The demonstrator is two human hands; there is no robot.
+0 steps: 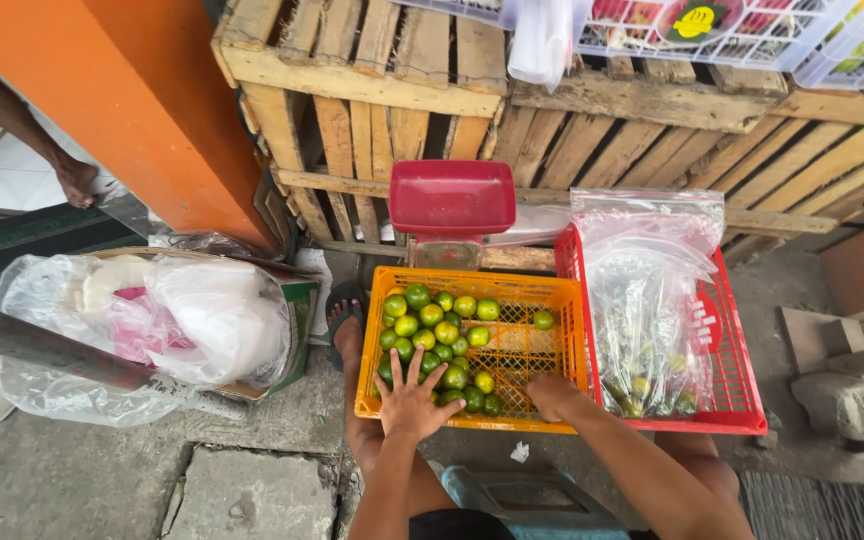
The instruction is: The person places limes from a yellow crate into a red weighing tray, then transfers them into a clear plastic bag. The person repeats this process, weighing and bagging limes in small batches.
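The left hand (411, 400) lies flat with fingers spread wide over the small round green limes (439, 335), palm down on the fruit at the near edge of the pile, gripping nothing. The right hand (552, 395) is curled at the near rim of the orange slatted plastic basket (537, 355); whether its fingers close on anything cannot be told, since they are tucked under. The limes fill the left half of that basket, with one lone fruit off toward the right wall.

Just beside the orange basket, on its right and touching it, sits a red plastic crate (732, 385) holding clear plastic bags (647, 300) packed with more limes. To the left, on the concrete ground, a cardboard box (297, 315) carries crumpled white plastic bags (187, 320). A foot in a sandal (345, 325) rests between the box and the orange basket.

Behind the baskets stands a red weighing scale with a shallow tray (452, 197), set against rough wooden crates (372, 90). An orange pillar (142, 100) rises at the far left.
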